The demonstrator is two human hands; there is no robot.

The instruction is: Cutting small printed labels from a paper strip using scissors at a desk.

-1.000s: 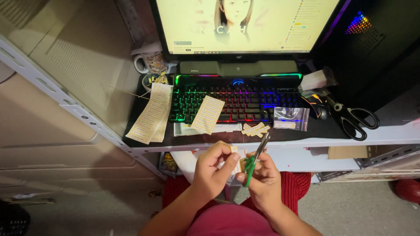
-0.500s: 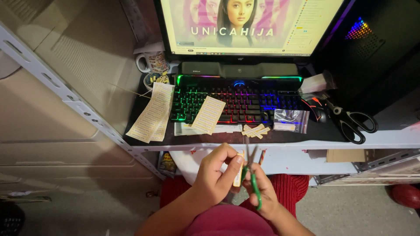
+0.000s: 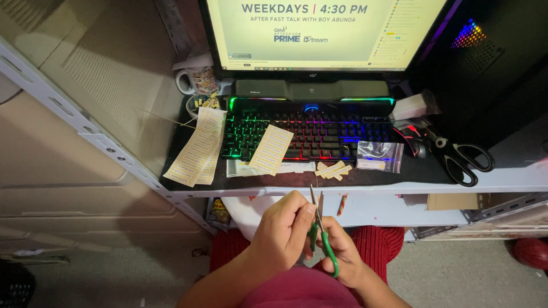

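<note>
My right hand [image 3: 342,254] grips green-handled scissors [image 3: 317,228] with the blades pointing up toward the desk edge. My left hand [image 3: 282,228] is curled just left of the blades, fingertips pinched at them; whatever paper it holds is hidden by the fingers. Both hands hover over my lap, below the front of the desk [image 3: 502,179]. Small cut strips of cream paper [image 3: 333,169] lie on the desk edge directly above the hands.
A backlit keyboard [image 3: 311,134] carries a cream label sheet [image 3: 271,149]; two longer sheets [image 3: 198,146] lie to its left. Large black scissors [image 3: 459,158] and a clear plastic bag [image 3: 379,156] sit at the right. A monitor [image 3: 325,31], a mug [image 3: 197,80] and a metal shelf rail [image 3: 85,131] border the space.
The scissors have swung from tilted right to nearly upright, and my left hand has closed in against the blades. The paper piece seen earlier between the hands is now hidden.
</note>
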